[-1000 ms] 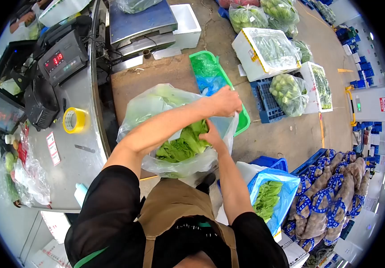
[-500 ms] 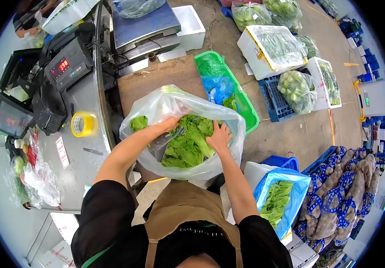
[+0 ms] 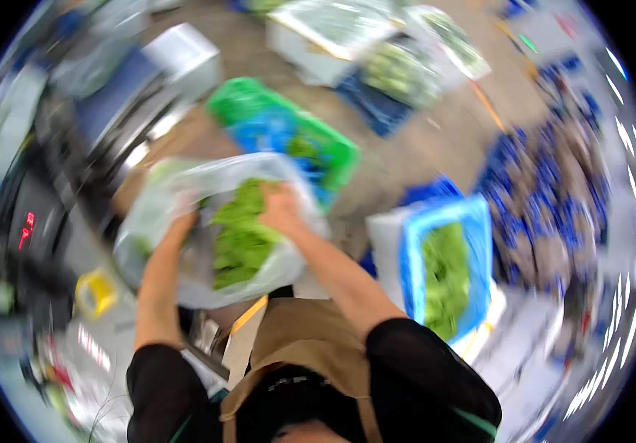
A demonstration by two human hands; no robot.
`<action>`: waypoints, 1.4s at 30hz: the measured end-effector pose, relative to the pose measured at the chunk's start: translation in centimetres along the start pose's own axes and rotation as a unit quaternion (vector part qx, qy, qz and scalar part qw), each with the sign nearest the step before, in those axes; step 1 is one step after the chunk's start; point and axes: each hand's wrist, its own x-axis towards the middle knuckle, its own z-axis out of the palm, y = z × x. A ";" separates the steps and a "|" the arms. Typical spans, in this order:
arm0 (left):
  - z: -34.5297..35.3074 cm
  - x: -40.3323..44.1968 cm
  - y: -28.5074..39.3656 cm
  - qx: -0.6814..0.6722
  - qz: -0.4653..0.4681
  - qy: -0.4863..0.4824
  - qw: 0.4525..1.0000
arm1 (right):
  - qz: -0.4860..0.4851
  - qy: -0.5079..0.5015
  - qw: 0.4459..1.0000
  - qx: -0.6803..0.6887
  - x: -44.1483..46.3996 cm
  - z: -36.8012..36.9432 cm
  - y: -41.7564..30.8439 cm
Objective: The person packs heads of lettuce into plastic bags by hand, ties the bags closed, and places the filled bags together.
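Note:
A large translucent plastic bag (image 3: 251, 292) with its mouth open rests over the brown board (image 3: 178, 140) in front of me. Leafy green lettuce (image 3: 243, 240) lies in the right part of the bag. My right hand (image 3: 279, 207) is against the lettuce at the bag's right side; motion blur smears its fingers. Inside the left part of the bag is my left hand (image 3: 183, 208), its fingers blurred too. Whether either hand grips anything is unclear.
Beyond the bag stands a green crate (image 3: 344, 151) with blue plastic in it. At the right is a blue-lined box (image 3: 409, 273) of lettuce, with netted sacks (image 3: 547, 214) behind. Yellow tape (image 3: 95, 294) lies on the left counter. White foam boxes (image 3: 307, 55) stand farther back.
The view has turned to the right and blurred. My left hand, earlier stretched across to the bag's right rim, is now inside its left part. My right hand stays by the lettuce.

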 end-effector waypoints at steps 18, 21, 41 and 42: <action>-21.0 -14.6 31.9 -0.383 0.050 0.036 0.922 | 0.235 0.222 0.939 -0.113 -37.6 -17.2 27.9; -19.1 -14.2 45.5 -0.403 0.158 -0.094 0.896 | 0.277 0.223 0.931 -0.078 -43.1 -19.2 33.6; 4.2 -19.7 75.1 0.004 0.363 -0.282 0.888 | 0.540 0.426 0.583 0.434 -54.1 -24.5 49.4; 4.5 -19.8 75.4 0.017 0.355 -0.281 0.892 | 0.546 0.437 0.573 0.428 -53.5 -25.5 48.3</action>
